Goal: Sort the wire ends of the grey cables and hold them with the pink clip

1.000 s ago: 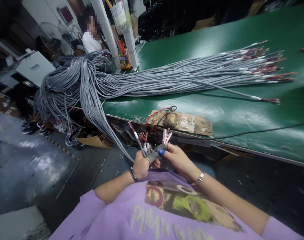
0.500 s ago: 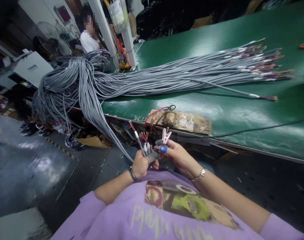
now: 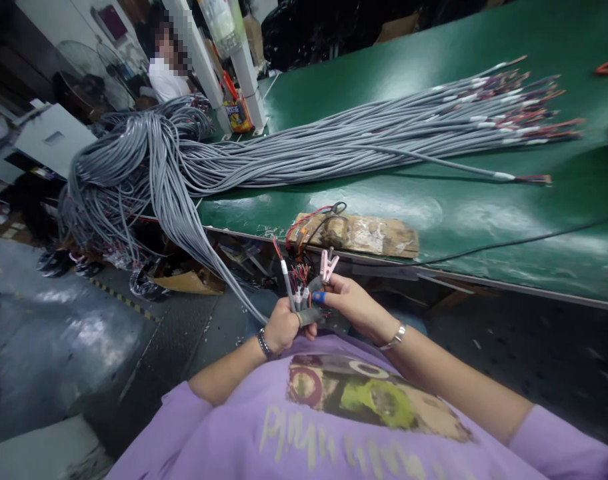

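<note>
My left hand (image 3: 283,327) is closed around several grey cables (image 3: 237,290), near their stripped ends. Thin reddish wires (image 3: 300,272) fan out above that fist, with white bands (image 3: 302,295) just below them. One cable end (image 3: 285,272) sticks up higher than the others. Close by on the right, my right hand (image 3: 357,303) has thumb and fingers pinched together at the wires; blue tape (image 3: 320,297) wraps a digit. What lies in the pinch is too small to make out. A pink clip (image 3: 328,265) stands just beyond these fingertips; whether they touch it I cannot tell.
On the green table (image 3: 464,233) lies a long bundle of grey cables (image 3: 304,150), draping over the left edge. A wooden block (image 3: 379,235) with red and black leads sits at the front edge. A person (image 3: 168,77) is behind the white post (image 3: 249,87).
The view has shifted slightly. My left hand and the cable ends have come a little to the right, closer to my right hand. The cable bundle on the table has stayed put.
</note>
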Tool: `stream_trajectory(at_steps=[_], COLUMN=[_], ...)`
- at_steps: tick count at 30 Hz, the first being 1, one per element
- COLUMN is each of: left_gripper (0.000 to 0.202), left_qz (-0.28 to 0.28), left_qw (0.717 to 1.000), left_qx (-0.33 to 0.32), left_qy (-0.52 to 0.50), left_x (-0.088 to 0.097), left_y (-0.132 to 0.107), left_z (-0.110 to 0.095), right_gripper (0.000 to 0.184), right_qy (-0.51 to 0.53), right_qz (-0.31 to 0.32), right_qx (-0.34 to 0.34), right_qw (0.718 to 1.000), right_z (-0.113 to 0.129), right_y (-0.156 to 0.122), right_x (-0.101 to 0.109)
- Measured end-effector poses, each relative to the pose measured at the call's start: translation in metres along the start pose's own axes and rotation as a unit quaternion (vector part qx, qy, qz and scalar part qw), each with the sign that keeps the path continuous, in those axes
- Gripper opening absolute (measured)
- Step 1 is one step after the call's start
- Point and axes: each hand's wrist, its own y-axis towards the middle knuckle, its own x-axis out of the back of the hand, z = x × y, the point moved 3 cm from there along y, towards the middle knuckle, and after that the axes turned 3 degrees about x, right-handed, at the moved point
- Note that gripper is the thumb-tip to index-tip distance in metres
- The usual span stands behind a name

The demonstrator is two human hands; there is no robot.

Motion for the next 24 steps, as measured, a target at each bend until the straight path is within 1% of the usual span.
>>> stream_trajectory(at_steps=[8, 12, 16, 20, 22, 24], left_gripper=[0.052, 0.052, 0.052, 0.049, 0.045, 0.043], left_qz=[0.005, 0.009, 0.012, 0.007, -0.001, -0.010], left_qw=[1.000, 1.000, 1.000, 1.000, 0.999, 0.997], left_qx=[0.016, 0.011, -0.002, -0.008, -0.003, 0.000], left_qy=[0.012, 0.011, 0.001, -0.029, -0.053, -0.076], left_x=[-0.001, 0.000, 0.002, 0.003, 0.002, 0.002], left_y=[-0.001, -0.001, 0.000, 0.001, 0.001, 0.000], left_z=[-0.002, -0.001, 0.003, 0.003, 0.000, -0.003], right_gripper=[0.027, 0.033, 0.039, 0.039, 0.039, 0.039], right_qy=[0.001, 0.025, 0.044, 0.087, 0.121, 0.151], right_qz=[-0.010, -0.020, -0.026, -0.019, -0.014, -0.021], right_qx=[-0.008, -0.027, -0.031, -0.028, -0.024, -0.021], right_qw=[1.000, 0.999, 0.998, 0.996, 0.992, 0.988], right_z=[-0.003, -0.005, -0.005, -0.007, -0.011, -0.016], right_y=[0.001, 0.002, 0.001, -0.001, -0.002, -0.003], right_x=[-0.001, -0.001, -0.003, -0.003, 0.000, 0.007])
